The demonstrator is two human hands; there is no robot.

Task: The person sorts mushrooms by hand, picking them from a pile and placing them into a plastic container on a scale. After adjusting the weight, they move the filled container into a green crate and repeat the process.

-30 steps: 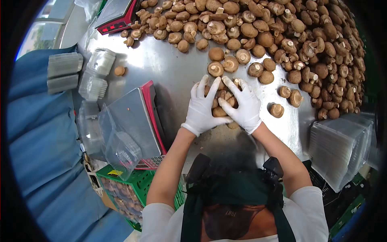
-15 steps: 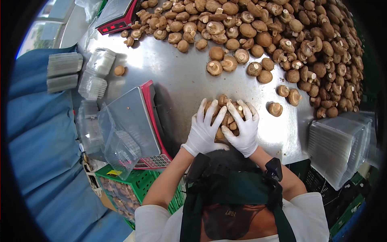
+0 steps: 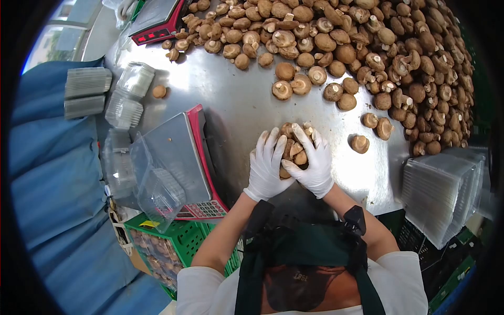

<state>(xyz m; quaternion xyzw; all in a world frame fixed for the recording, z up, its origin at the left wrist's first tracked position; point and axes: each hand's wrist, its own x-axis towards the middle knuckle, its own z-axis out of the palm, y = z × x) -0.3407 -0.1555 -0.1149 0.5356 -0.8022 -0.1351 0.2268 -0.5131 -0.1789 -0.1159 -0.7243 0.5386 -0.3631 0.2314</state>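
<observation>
Between my two white-gloved hands sits a small cluster of brown mushrooms [image 3: 295,151], gathered close to my body on the metal table [image 3: 236,113]. My left hand [image 3: 266,167] curves round the near left side of the cluster. From the other side my right hand [image 3: 315,165] presses on it, with fingers over the top mushrooms. Whether a container lies under the cluster cannot be seen. Left of my hands stands a red scale [image 3: 195,126] with a grey plate, and a clear plastic tray [image 3: 160,191] rests tilted over its near left corner.
A large mushroom heap [image 3: 420,68] covers the far right; several loose ones lie before it. Nested clear trays [image 3: 441,194] stand at the right edge, more trays [image 3: 86,84] at the left. A second scale [image 3: 157,29] is far left. Below is a green crate [image 3: 181,239].
My hands have drawn closer together around the mushrooms, the left one shifting right and the right one slightly left. The whole view has shifted a little.
</observation>
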